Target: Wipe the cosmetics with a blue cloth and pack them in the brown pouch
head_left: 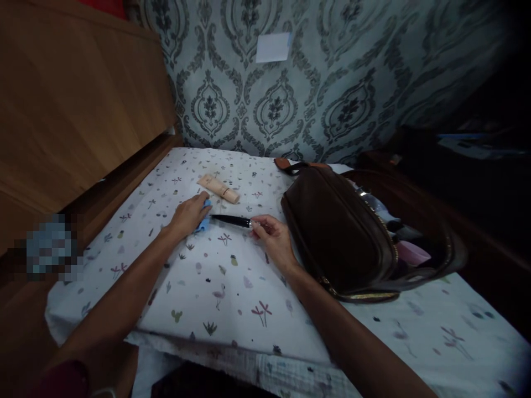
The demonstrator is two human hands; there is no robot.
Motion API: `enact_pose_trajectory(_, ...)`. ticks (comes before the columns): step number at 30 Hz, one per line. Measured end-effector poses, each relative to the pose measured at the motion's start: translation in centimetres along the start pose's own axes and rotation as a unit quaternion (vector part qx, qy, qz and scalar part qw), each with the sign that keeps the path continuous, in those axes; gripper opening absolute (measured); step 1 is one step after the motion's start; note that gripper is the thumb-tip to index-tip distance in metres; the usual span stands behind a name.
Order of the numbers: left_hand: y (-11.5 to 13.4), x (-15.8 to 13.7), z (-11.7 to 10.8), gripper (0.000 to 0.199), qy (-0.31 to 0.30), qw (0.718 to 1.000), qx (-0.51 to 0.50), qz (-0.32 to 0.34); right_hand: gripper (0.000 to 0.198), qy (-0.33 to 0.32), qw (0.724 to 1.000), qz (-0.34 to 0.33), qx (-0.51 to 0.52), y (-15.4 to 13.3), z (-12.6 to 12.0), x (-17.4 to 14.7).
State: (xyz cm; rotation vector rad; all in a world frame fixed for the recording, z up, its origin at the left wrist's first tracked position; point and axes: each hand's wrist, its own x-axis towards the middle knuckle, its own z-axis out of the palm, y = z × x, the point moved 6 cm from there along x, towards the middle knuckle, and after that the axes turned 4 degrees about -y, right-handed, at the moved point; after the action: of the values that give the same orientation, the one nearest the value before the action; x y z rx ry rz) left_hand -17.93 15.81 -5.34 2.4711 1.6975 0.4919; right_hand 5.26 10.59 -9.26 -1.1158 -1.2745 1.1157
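My left hand (191, 214) rests over the printed sheet with its fingers closed on a small light-blue cloth (203, 224). In my right hand (274, 239) is a slim black pen-shaped item (232, 220) with a silver band, gripped near that band. Its tapered end points left and meets or nearly meets the cloth; I cannot tell if they touch. Just beyond my left hand lies a beige squeeze tube (219, 188) on its side. Close to my right hand stands a dark brown bag (332, 221), unzipped on its right side, with a pink item (412, 253) and other articles inside.
A white sheet (166, 309) printed with plants and flamingos covers the surface below. Wooden furniture (83, 83) borders the left side. Patterned wallpaper (274, 105) forms the back, with a white paper (272, 47) on it. Dark objects fill the far right.
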Motion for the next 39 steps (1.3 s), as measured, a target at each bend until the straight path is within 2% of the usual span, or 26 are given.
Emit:
enact_pose_trajectory(3, 1.1, -0.4, -1.8, 0.013, 0.101, 0.993, -0.054, -0.016, 0.031, -0.002, 1.000, 0.007, 0.022, -0.2, 0.1, -0.2)
enact_pose_trajectory(6, 4.0, -1.4, -2.6, 0.016, 0.166, 0.979, -0.106, 0.047, 0.036, -0.025, 0.997, 0.036, 0.056, 0.2, 0.6, -0.3)
enact_pose_trajectory(10, 8.6, -2.7, -0.3, 0.029, 0.130, 0.965, -0.080, 0.213, 0.042, -0.045, 0.994, 0.038, 0.095, 0.9, 1.2, -0.2)
enact_pose_trajectory(13, 10.0, -3.1, 1.9, 0.033, 0.107, 0.951, -0.004, 0.290, 0.039, -0.041, 0.993, 0.029, 0.103, 1.0, 1.3, -0.1)
enact_pose_trajectory(16, 9.5, -2.9, 2.4, 0.030, 0.111, 0.945, 0.037, 0.306, 0.034, -0.037, 0.995, 0.024, 0.093, 0.9, 1.3, -0.2)
enact_pose_trajectory(22, 7.6, -2.3, 1.0, 0.029, 0.119, 0.941, 0.044, 0.314, 0.034, -0.018, 0.998, 0.028, 0.062, 0.5, 0.8, -0.2)
enact_pose_trajectory(30, 4.5, -1.3, 0.6, 0.034, 0.064, 0.964, 0.019, 0.259, 0.036, -0.004, 0.999, 0.018, 0.044, 0.4, 0.1, 0.2)
enact_pose_trajectory(39, 1.1, -0.5, 0.7, 0.035, 0.073, 0.974, 0.041, 0.210, 0.044, -0.005, 1.000, 0.006, 0.009, 0.2, -0.5, 0.1)
